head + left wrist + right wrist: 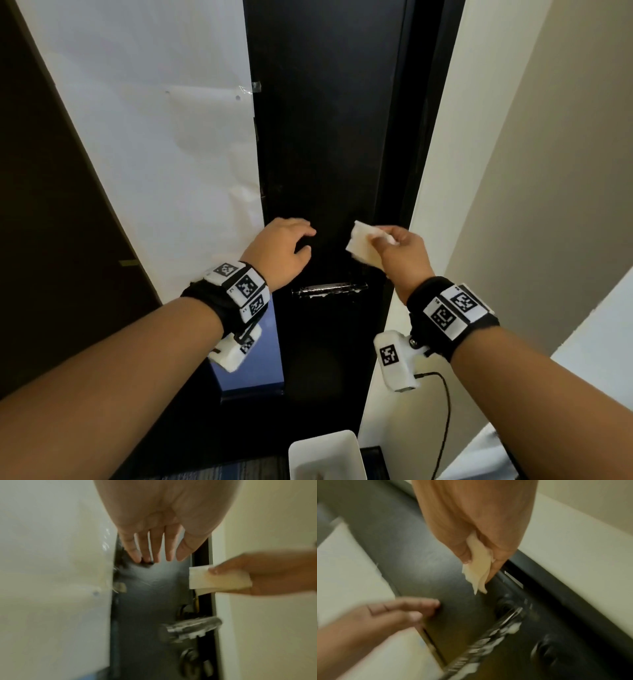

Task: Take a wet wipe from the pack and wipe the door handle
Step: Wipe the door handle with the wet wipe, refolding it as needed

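A folded white wet wipe (363, 245) (217, 579) (478, 569) is pinched in my right hand (399, 253) (481, 555), held in the air above the right end of the door handle. The metal lever handle (329, 290) (192, 627) (489, 638) lies horizontal on the black door (325, 137) and carries white smears. My left hand (286, 245) (154, 550) hovers over the door's left edge above the handle, fingers straight and spread, holding nothing. The wipe pack is not in view.
White paper (154, 137) is taped over the surface left of the door. A cream wall (513, 171) stands to the right. A white bin (325, 455) sits on the floor below the handle. A lock knob (192, 660) is mounted under the handle.
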The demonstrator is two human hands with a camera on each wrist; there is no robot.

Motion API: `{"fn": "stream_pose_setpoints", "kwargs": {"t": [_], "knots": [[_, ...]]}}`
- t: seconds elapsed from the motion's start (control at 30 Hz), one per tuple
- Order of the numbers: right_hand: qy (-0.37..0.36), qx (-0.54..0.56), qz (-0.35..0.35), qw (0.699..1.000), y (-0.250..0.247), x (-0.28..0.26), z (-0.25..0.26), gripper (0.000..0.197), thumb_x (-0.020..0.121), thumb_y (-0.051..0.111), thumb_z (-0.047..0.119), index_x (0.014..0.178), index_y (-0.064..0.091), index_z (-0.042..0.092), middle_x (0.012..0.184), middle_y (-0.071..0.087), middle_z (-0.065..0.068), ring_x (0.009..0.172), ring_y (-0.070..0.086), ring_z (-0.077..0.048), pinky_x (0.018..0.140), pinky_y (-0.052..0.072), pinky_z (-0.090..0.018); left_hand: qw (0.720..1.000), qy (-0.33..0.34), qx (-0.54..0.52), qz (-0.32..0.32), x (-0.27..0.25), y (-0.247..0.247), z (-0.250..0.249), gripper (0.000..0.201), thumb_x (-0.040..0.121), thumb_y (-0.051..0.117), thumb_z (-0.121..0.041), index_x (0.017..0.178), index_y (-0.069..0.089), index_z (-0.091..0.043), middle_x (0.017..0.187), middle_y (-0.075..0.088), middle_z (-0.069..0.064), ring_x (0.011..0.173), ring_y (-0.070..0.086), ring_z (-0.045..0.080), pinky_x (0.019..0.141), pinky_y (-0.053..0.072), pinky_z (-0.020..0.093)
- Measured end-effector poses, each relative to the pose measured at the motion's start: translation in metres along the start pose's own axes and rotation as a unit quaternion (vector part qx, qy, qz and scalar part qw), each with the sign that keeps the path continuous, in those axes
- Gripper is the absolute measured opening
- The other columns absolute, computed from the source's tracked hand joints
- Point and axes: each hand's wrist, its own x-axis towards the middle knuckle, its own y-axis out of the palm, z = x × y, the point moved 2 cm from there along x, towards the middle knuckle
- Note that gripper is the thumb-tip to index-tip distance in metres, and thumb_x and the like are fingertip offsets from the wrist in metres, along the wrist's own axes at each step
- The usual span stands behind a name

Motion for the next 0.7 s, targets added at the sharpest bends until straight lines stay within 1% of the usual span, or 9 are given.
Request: {"fn": "stream_pose_setpoints", "kwargs": {"t": [0.1,0.13,0.2,0.3,0.33,0.4,0.53,0.63,0.7], "knots": [[-0.184,-0.194,-0.016,0.964,-0.003,0.003,0.002,0.025,0.096,0.053,0.019,0.116,0.068,0.018,0.102,0.067,0.000,0.089,0.065,-0.019,0.076,0.056,-0.027,0.985,0.091,0.140,0.042,0.000,-0.005,0.007,0.053,0.093,0.048,-0.023,0.144,0.036,-0.014,0.158,0.021,0.001,0.145,0.017,0.016,0.115,0.015,0.028],[-0.240,-0.235,-0.003,0.942,-0.002,0.002,0.000,0.027,0.096,0.053,0.015,0.120,0.066,0.016,0.106,0.069,-0.003,0.093,0.067,-0.019,0.082,0.055,-0.026,0.977,0.105,0.178,0.057,-0.001,-0.005,0.009,0.057,0.094,0.047,-0.024,0.147,0.030,-0.013,0.160,0.013,0.002,0.147,0.011,0.016,0.117,0.010,0.029],[-0.342,-0.317,0.058,0.882,0.005,0.004,-0.013,0.033,0.093,0.054,0.005,0.124,0.063,0.011,0.122,0.067,-0.009,0.116,0.062,-0.022,0.101,0.049,-0.034,0.962,0.109,0.233,0.092,-0.003,-0.001,0.015,0.063,0.093,0.044,-0.026,0.150,0.019,-0.012,0.161,0.001,0.003,0.148,-0.001,0.015,0.119,0.003,0.032],[-0.340,-0.464,0.196,0.794,0.013,0.006,-0.044,0.039,0.094,0.050,0.007,0.131,0.057,0.018,0.142,0.052,-0.010,0.135,0.045,-0.020,0.111,0.039,-0.039,0.949,0.093,0.272,0.130,-0.005,0.006,0.018,0.068,0.091,0.042,-0.023,0.151,0.011,-0.012,0.161,-0.009,0.003,0.147,-0.013,0.014,0.121,-0.002,0.036],[-0.316,-0.483,0.221,0.786,0.013,0.004,-0.053,0.038,0.095,0.047,0.014,0.132,0.055,0.021,0.146,0.047,-0.010,0.137,0.042,-0.020,0.112,0.038,-0.038,0.948,0.090,0.273,0.134,-0.005,0.007,0.018,0.068,0.091,0.041,-0.022,0.151,0.010,-0.012,0.161,-0.009,0.003,0.147,-0.013,0.015,0.121,-0.002,0.036],[-0.286,-0.470,0.233,0.802,0.012,-0.001,-0.061,0.039,0.097,0.042,0.023,0.134,0.053,0.023,0.149,0.044,-0.009,0.139,0.038,-0.019,0.113,0.036,-0.037,0.951,0.087,0.264,0.136,-0.004,0.008,0.017,0.067,0.091,0.040,-0.021,0.151,0.010,-0.013,0.161,-0.008,0.003,0.147,-0.013,0.015,0.121,-0.001,0.036],[-0.283,-0.434,0.204,0.831,0.013,-0.013,-0.061,0.039,0.098,0.038,0.024,0.134,0.053,0.015,0.143,0.051,-0.009,0.141,0.035,-0.017,0.113,0.037,-0.038,0.950,0.087,0.263,0.142,-0.003,0.007,0.014,0.068,0.090,0.040,-0.014,0.151,0.010,-0.013,0.161,-0.007,0.005,0.147,-0.012,0.017,0.121,0.000,0.037],[-0.288,-0.467,0.182,0.816,0.023,-0.018,-0.063,0.038,0.098,0.036,0.026,0.128,0.055,0.012,0.136,0.056,-0.015,0.137,0.041,-0.024,0.108,0.041,-0.040,0.952,0.084,0.253,0.148,-0.002,0.006,0.011,0.073,0.086,0.043,-0.006,0.151,0.010,-0.013,0.161,-0.007,0.006,0.147,-0.011,0.018,0.121,0.000,0.038],[-0.298,-0.473,0.166,0.812,0.030,-0.023,-0.062,0.033,0.098,0.037,0.025,0.118,0.059,0.011,0.124,0.062,-0.014,0.125,0.052,-0.028,0.101,0.046,-0.038,0.952,0.081,0.252,0.155,-0.001,0.005,0.010,0.076,0.084,0.044,-0.004,0.151,0.009,-0.013,0.161,-0.007,0.006,0.147,-0.011,0.019,0.121,0.000,0.037]]}}
